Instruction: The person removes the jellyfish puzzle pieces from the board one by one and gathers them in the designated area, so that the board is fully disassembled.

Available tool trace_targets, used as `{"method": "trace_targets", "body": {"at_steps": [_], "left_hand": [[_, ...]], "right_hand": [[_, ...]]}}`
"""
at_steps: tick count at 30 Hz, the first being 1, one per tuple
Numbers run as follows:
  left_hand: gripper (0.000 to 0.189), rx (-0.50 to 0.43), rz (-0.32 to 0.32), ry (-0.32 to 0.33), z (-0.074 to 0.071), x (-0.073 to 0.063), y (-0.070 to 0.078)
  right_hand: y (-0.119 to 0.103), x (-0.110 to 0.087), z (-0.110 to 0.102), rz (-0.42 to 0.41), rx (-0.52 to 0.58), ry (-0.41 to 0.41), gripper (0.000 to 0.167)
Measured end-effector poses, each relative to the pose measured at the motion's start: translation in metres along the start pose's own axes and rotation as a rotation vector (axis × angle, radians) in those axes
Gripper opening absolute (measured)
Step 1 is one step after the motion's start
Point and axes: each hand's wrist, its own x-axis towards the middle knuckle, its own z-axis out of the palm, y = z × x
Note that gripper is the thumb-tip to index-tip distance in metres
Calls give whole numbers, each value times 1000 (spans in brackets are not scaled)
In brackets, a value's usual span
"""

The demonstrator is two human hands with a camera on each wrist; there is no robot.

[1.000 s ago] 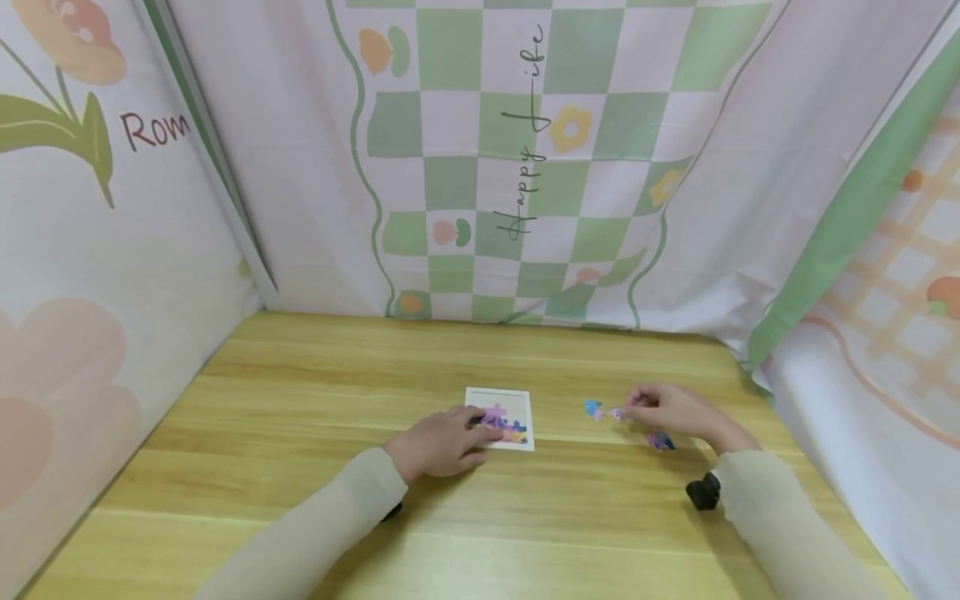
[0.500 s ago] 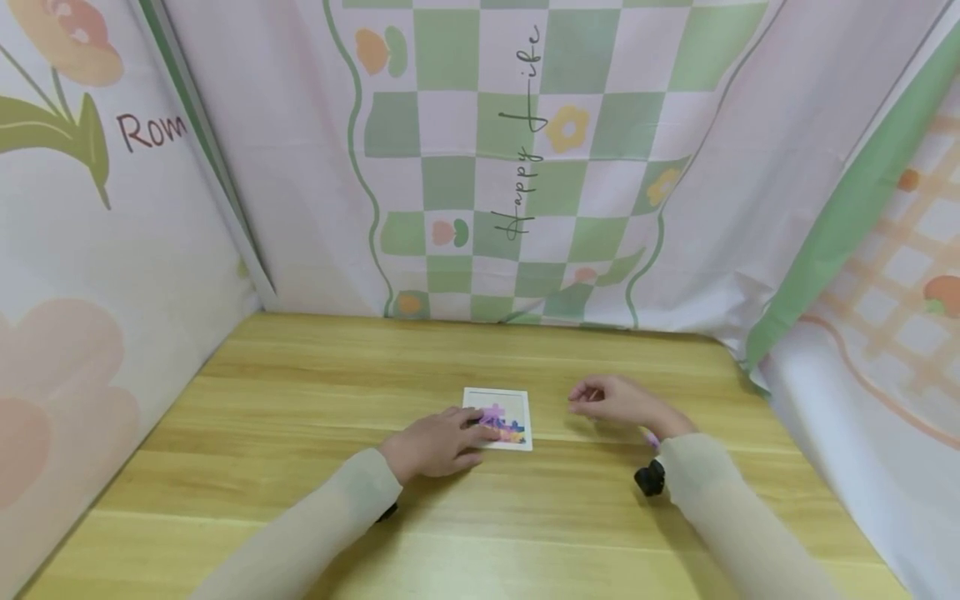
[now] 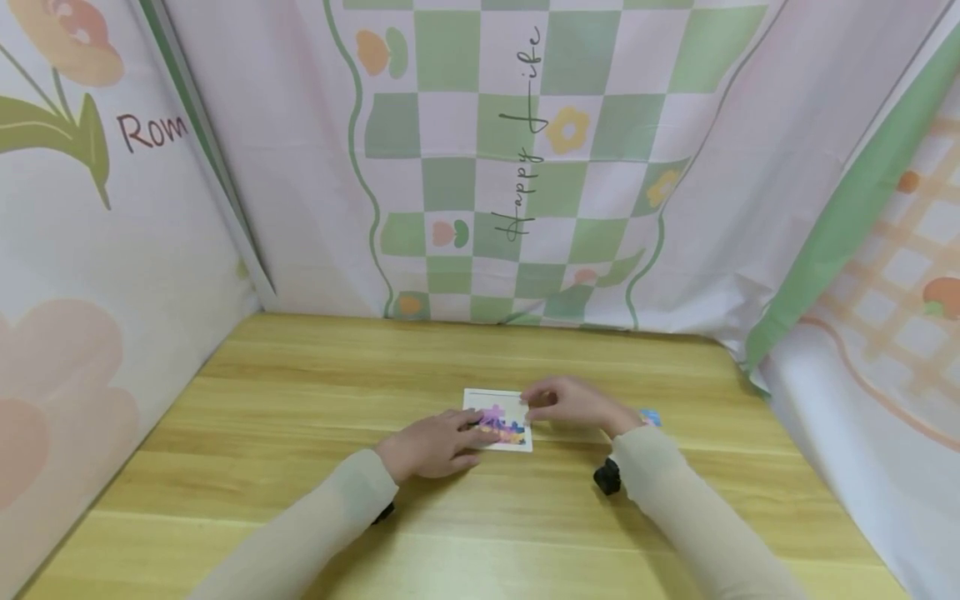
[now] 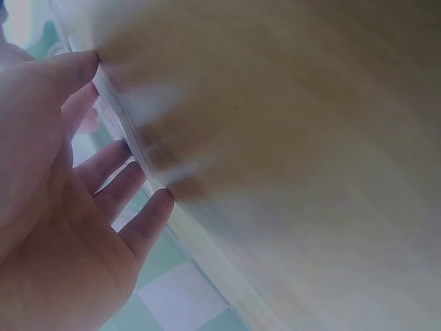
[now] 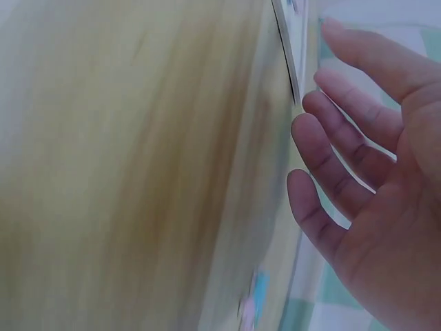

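Note:
A white square puzzle tray [image 3: 497,392] lies on the wooden table, its lower part filled with pink, purple and yellow jigsaw pieces [image 3: 492,422]. My left hand [image 3: 435,443] rests on the tray's left side, fingers spread over the pieces. At the tray's right edge is my right hand [image 3: 573,402], thumb and forefinger held near each other. In the right wrist view the fingers [image 5: 331,165] of that hand are bent, and no piece shows clearly between them. Behind the right wrist lies a blue loose piece [image 3: 651,417]. The right forearm hides part of the table.
Pale wood-grain table [image 3: 315,367] extends around the tray. Fabric hangings stand along its back, left and right, the back one with a green-and-white check [image 3: 450,183]. A black device [image 3: 607,477] is strapped under the right wrist.
My right hand has moved left from the loose pieces to the tray's right edge. The blue piece behind the wrist has come into sight. My left hand has stayed on the tray.

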Motion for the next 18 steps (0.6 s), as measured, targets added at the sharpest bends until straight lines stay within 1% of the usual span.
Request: {"method": "trace_targets", "body": {"at_steps": [6,9,11,16,18], "left_hand": [[50,-23,-7,-5,1,-1,0],[50,-7,2,-3,2,-1,-1],[49,2,4,0,2,-1,-1],[49,1,5,-2,3,0,-2],[48,1,6,-5,3,1,-2]], "right_hand": [[-6,13,13,-56,-18,-24,43],[-9,17,19,-83,-26,-30,44],[-10,19,22,-98,-49,-26,45],[-13,21,26,-99,-71,-34,48],[-15,21,26,-91,-64,-43,47]]}}
